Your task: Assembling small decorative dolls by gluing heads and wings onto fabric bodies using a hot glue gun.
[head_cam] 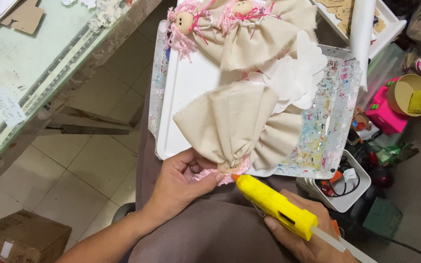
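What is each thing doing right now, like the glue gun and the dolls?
Left hand: gripping the doll's head end.
Right hand: holding the yellow glue gun, nozzle at the doll.
Cloth doll: lying on the white tray, unfinished.
Two pink-haired dolls: finished, lying on the tray.
Paper wings: loose.

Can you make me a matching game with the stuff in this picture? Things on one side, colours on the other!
Things:
1. glue gun
2. doll's dress
3. doll's hair
4. paper wings

Colours:
A. white
B. pink
C. yellow
D. beige

Pairs: 1-C, 2-D, 3-B, 4-A
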